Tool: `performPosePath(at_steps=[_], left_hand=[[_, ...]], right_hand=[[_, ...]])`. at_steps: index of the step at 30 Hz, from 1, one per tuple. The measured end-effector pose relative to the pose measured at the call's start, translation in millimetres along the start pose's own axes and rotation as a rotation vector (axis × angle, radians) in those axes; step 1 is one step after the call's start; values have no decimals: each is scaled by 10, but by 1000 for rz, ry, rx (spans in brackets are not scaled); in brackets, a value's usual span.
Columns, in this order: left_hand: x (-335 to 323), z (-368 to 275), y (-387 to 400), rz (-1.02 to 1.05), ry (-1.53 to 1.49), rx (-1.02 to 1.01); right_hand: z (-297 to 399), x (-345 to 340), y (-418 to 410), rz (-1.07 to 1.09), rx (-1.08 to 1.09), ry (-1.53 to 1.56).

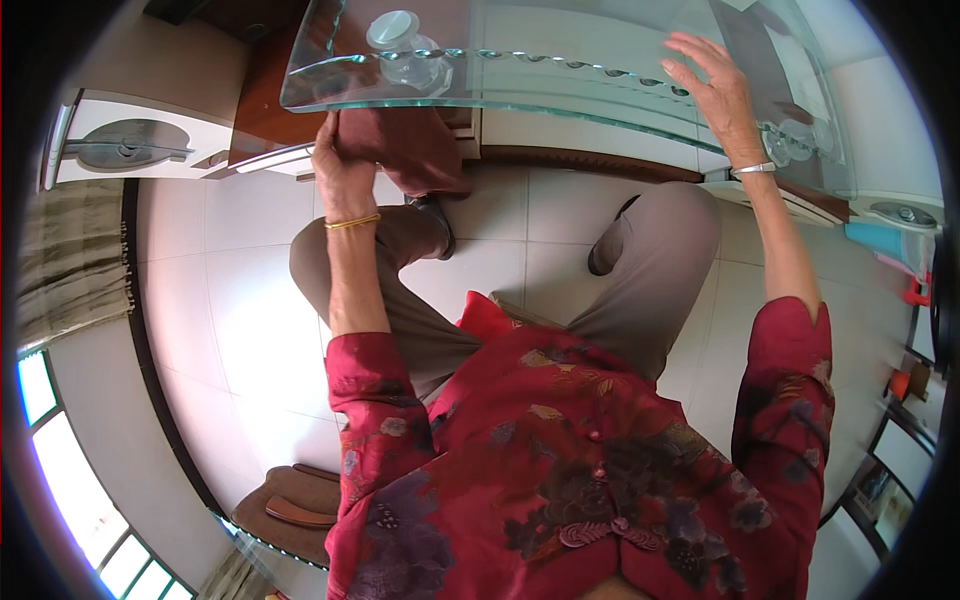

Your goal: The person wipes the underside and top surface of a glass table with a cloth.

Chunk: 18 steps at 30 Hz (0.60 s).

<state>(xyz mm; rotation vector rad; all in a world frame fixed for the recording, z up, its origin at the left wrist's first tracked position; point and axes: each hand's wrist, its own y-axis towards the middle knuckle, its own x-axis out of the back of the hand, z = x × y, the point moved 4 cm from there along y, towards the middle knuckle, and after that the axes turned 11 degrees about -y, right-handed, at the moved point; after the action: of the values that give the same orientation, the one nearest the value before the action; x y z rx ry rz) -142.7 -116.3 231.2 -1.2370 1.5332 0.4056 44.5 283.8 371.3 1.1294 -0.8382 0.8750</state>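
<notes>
My left hand [341,169], with a gold bangle at the wrist, grips a dark reddish-brown cloth [409,146] at the near left edge of a glass tabletop [540,82]. The cloth hangs below that edge, and part of it lies behind the fingers. Over the right part of the glass is my right hand [709,79], fingers spread and holding nothing; whether it touches the glass I cannot tell. A clear glass jar [412,60] with a pale round lid shows at the tabletop's far left, near a scalloped glass edge.
White cabinets [592,124] stand beneath and beyond the glass. My knees are apart over the tiled floor [491,259]. A brown chair [281,499] is at lower left, near a window [82,487]. A light-blue item [877,238] and framed things are at the right.
</notes>
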Motion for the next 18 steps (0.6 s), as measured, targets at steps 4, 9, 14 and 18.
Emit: performPosePath(at_steps=[4,9,14,18], left_hand=[[789,371,66,-222,330,-78],[122,173,-43,-250,-239,-61],[-303,-213,244,42,-19,-253],[-479,151,447,89,137,-406]], right_hand=[[13,-36,29,-78,72,-18],[18,-27,-1,-48,34,-31],[24,9,9,-54,29,-32],[68,-5,2,-26,8,-46]])
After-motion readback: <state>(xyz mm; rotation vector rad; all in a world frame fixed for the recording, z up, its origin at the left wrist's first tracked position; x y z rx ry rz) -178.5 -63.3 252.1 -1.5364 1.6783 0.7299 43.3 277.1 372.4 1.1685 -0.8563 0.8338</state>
